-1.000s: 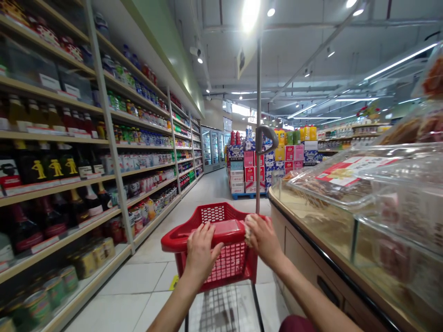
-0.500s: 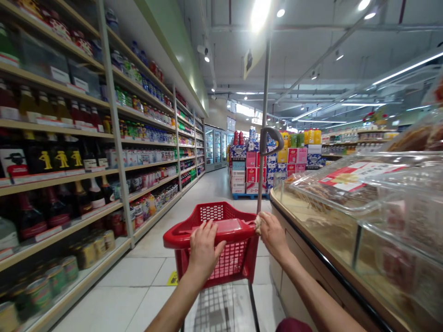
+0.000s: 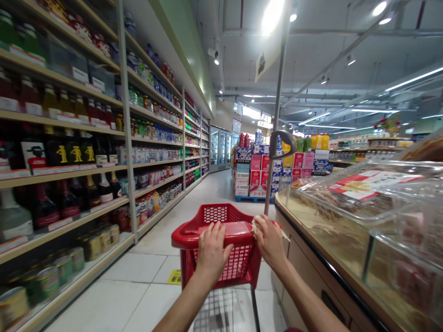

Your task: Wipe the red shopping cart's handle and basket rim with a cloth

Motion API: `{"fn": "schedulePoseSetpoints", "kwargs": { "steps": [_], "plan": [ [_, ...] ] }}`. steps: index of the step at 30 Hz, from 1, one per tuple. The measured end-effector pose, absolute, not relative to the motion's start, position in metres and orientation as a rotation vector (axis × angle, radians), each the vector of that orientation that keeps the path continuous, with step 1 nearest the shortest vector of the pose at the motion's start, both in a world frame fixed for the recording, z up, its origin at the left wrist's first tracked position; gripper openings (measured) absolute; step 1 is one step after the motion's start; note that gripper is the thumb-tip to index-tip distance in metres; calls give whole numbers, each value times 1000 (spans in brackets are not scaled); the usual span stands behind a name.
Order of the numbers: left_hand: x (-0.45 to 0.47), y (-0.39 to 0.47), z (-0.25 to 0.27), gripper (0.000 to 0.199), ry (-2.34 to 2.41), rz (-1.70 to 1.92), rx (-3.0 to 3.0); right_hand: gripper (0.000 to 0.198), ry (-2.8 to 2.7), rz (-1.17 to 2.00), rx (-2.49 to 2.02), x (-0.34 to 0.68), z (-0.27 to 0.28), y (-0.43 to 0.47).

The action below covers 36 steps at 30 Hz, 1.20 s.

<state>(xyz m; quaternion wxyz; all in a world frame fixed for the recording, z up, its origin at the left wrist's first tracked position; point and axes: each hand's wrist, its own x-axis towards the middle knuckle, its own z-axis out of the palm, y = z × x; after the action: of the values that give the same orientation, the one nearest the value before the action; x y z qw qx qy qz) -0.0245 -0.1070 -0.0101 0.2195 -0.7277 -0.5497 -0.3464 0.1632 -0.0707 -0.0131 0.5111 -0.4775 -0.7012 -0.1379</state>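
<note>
A red plastic shopping cart (image 3: 224,272) with perforated basket walls stands in front of me. My left hand (image 3: 212,249) is closed over the top of its handle bar, fingers across the bar and thumb on the near side. My right hand (image 3: 270,240) presses a crumpled off-white cloth (image 3: 255,228) against the handle's right end. Part of the cloth sticks out beyond the fingers; the rest is hidden under them. A grey upright pole (image 3: 277,101) with a looped grip (image 3: 284,144) rises just behind the right hand.
Shelves (image 3: 69,173) of bottles and cans line the left. A glass-edged counter (image 3: 311,244) with clear plastic food boxes (image 3: 360,184) runs close along the right. Stacked cartons (image 3: 256,175) stand ahead on a blue pallet. A yellow sticker (image 3: 175,276) marks the tiled floor.
My right hand has moved inward along the handle with the cloth, so more of the red right end shows. The left hand keeps its place on the bar. The view has shifted slightly left.
</note>
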Motion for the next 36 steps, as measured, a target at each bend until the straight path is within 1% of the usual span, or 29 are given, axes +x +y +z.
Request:
{"fn": "schedulePoseSetpoints", "kwargs": {
  "steps": [3, 6, 8, 10, 13, 16, 19, 21, 23, 25, 27, 29, 33, 36],
  "plan": [
    [-21, -105, -11, 40, -1516, -953, -1998, 32, -1704, -305, -1000, 128, -15, -87],
    [-26, -103, -11, 42, -1494, -928, -2013, 31, -1705, -152, -760, 95, -10, -98],
    [-35, -103, -10, 45, -1450, -909, -2055, 32, -1549, -27, -750, 94, -5, -95],
    [-44, -105, -7, 47, -1454, -908, -2054, 33, -1459, 21, -816, 109, -1, -86],
    [-53, -110, -1, 46, -1559, -911, -2026, 31, -1671, -102, -950, 137, -1, -74],
    [-51, -113, 3, 40, -1589, -906, -2070, 33, -1818, -263, -1064, 138, -5, -77],
    [-48, -113, 5, 39, -1558, -906, -2080, 43, -1903, -327, -1005, 120, -7, -86],
    [-53, -113, 5, 41, -1530, -878, -2110, 45, -1985, -341, -929, 119, -7, -85],
    [-62, -112, 4, 41, -1514, -850, -2132, 39, -2013, -345, -939, 133, -7, -78],
    [-71, -112, 3, 39, -1518, -856, -2120, 30, -1938, -338, -1052, 154, -7, -68],
    [-76, -110, 1, 36, -1540, -888, -2106, 28, -1815, -317, -1141, 165, -8, -62],
    [-74, -109, 0, 34, -1551, -917, -2122, 29, -1756, -314, -1107, 155, -11, -65],
    [-65, -110, 0, 32, -1554, -925, -2133, 31, -1908, -382, -811, 111, -15, -79],
    [-65, -113, 1, 33, -1527, -874, -2145, 33, -1927, -408, -863, 122, -16, -73]
  ]
}}
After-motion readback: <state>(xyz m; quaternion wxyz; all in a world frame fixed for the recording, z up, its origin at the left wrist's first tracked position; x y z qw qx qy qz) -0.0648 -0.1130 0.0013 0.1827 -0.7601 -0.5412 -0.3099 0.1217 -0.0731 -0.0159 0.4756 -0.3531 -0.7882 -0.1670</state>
